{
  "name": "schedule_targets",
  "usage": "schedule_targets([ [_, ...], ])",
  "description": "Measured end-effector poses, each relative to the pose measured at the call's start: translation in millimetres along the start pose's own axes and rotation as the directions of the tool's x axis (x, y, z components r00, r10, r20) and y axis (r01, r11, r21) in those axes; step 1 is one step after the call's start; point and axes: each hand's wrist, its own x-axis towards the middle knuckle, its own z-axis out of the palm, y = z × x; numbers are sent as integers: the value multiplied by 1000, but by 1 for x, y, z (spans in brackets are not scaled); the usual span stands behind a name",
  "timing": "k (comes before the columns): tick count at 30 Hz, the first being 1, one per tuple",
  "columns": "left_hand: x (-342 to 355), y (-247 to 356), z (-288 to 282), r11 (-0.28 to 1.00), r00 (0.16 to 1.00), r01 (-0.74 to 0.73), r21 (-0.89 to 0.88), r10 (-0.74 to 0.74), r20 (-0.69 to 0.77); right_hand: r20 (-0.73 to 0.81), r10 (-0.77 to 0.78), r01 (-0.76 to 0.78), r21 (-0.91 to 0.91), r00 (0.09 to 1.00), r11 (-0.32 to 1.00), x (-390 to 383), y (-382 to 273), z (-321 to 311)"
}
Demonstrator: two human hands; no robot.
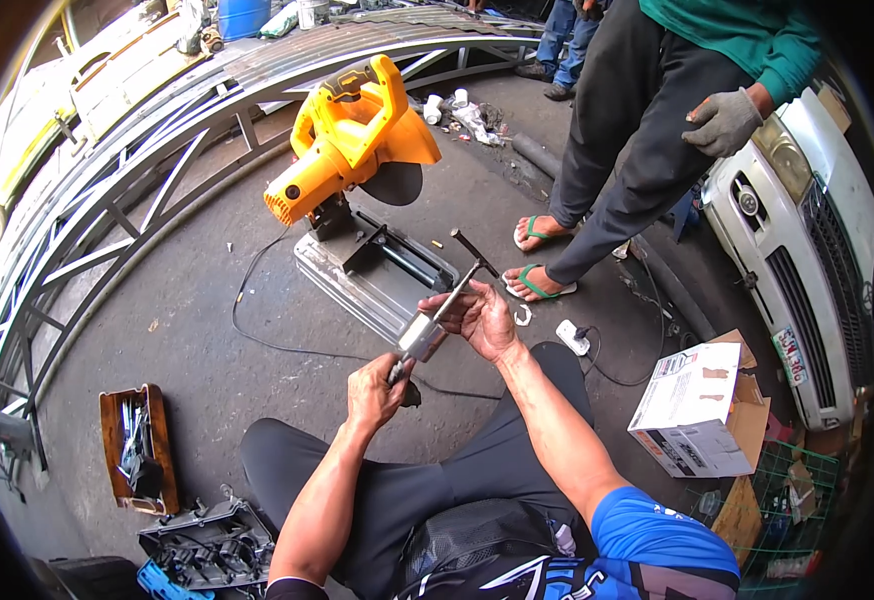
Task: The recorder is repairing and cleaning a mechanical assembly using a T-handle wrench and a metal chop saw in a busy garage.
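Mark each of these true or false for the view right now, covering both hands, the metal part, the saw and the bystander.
1. Both hands are on a metal cylinder with a rod. True.
2. The yellow chop saw lies on the person's lap. False: it stands on the ground beyond the hands.
3. A wooden tool tray lies to the person's left. True.
4. The bystander wears boots. False: green sandals.
5. The cardboard box is on the left. False: right.
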Motion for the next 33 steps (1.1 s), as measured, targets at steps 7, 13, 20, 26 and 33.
schedule_targets([
  [7,2,1,-3,999,999,40,0,-40,32,-25,9,-9,5,1000,1000,1,0,1],
  [13,3,8,-5,1000,999,27,14,-27,33,-1,43,-43,58,999,997,0,-4,-6],
  [20,1,2,-4,999,1000,-5,44,4,20,-26,52,-51,45,998,998,2,-3,-4],
  [26,1,2,-4,999,1000,-5,47,4,28,-35,60,-59,32,998,998,2,-2,-5],
  [33,5,3,-6,989,979,148,18,-149,140,-97,136,-135,17,986,991,5,1,-18],
])
